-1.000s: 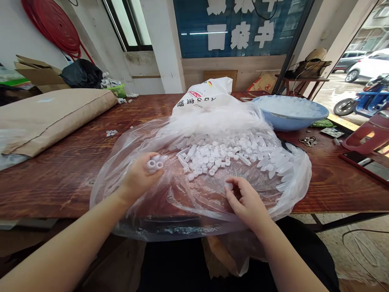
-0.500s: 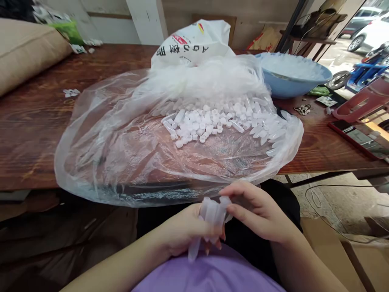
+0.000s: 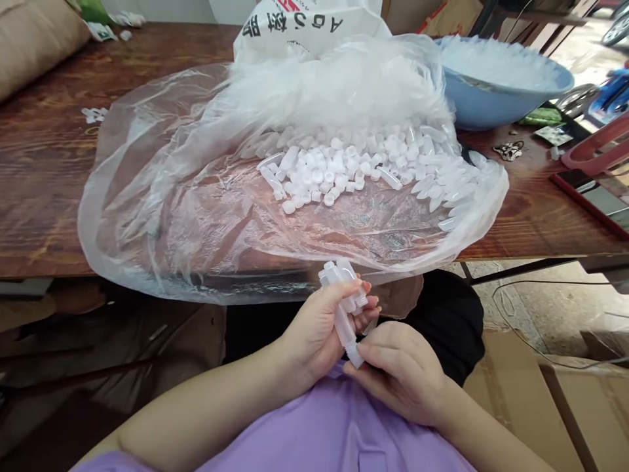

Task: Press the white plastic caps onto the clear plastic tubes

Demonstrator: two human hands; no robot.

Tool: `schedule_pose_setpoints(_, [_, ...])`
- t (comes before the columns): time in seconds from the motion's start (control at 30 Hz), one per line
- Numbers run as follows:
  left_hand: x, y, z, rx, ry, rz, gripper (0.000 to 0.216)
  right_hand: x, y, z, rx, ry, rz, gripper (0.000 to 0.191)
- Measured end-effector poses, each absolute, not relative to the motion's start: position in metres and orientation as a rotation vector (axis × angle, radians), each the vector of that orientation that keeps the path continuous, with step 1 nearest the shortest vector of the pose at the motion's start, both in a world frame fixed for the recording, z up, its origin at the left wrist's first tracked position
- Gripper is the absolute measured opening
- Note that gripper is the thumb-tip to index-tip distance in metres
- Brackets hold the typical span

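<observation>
My left hand (image 3: 312,331) is closed around a small bundle of translucent plastic tubes (image 3: 345,272) above my lap. One tube (image 3: 344,324) sticks out of the bundle, slanting down to the right. At its lower end is a small whitish cap (image 3: 354,356), which the thumb and fingers of my right hand (image 3: 407,370) pinch. Loose white caps (image 3: 324,174) lie in a heap on a clear plastic bag (image 3: 211,229) spread over the table. More tubes (image 3: 447,187) lie around that heap.
A blue basin (image 3: 486,105) full of translucent pieces stands at the back right of the wooden table (image 3: 39,196). Behind the clear bag is a white printed sack (image 3: 304,33). A phone (image 3: 594,196) lies at the right edge, and cardboard boxes (image 3: 525,393) are on the floor.
The tubes in my left hand have turned and risen slightly. My right hand has moved from their upper end down to the lower end of one tube. The view has tilted down.
</observation>
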State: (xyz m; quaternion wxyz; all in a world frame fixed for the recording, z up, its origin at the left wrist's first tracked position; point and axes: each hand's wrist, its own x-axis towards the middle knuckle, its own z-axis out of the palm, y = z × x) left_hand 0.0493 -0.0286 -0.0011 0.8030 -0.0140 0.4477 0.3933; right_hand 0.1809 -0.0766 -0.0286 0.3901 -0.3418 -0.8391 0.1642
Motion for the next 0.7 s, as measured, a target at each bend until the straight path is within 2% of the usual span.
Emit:
schedule_pose_setpoints(0.13, [0.056,-0.024,0.010,0.012,0.907,0.975,0.006,0.180,-0.071,-0.030,-0.802,-2.133,0.134,0.030])
schedule_pose_setpoints(0.2, [0.058,-0.022,0.013,0.063,0.875,1.068,0.003,0.180,-0.069,-0.031,-0.810,-2.068,0.108,0.036])
schedule_pose_setpoints(0.3, [0.060,-0.016,0.015,0.170,0.851,1.211,0.008,0.176,-0.067,-0.033,-0.932,-1.867,0.333,0.035])
schedule_pose_setpoints(0.4, [0.063,-0.011,0.019,0.311,0.841,1.354,0.012,0.165,-0.063,-0.030,-1.084,-1.481,0.782,0.014])
schedule_pose_setpoints(0.43, [0.063,-0.010,0.021,0.365,0.833,1.390,0.012,0.161,-0.062,-0.029,-1.116,-1.347,0.971,0.012])
schedule_pose_setpoints(0.53, [0.064,-0.008,0.022,0.516,0.813,1.437,0.009,0.154,-0.056,-0.026,-1.120,-1.097,1.450,0.044])
schedule_pose_setpoints(0.6, [0.063,-0.006,0.022,0.568,0.815,1.455,0.007,0.152,-0.055,-0.027,-1.099,-1.084,1.463,0.050])
schedule_pose_setpoints(0.7, [0.062,-0.005,0.020,0.564,0.815,1.505,0.006,0.151,-0.056,-0.031,-1.080,-1.168,1.214,0.036])
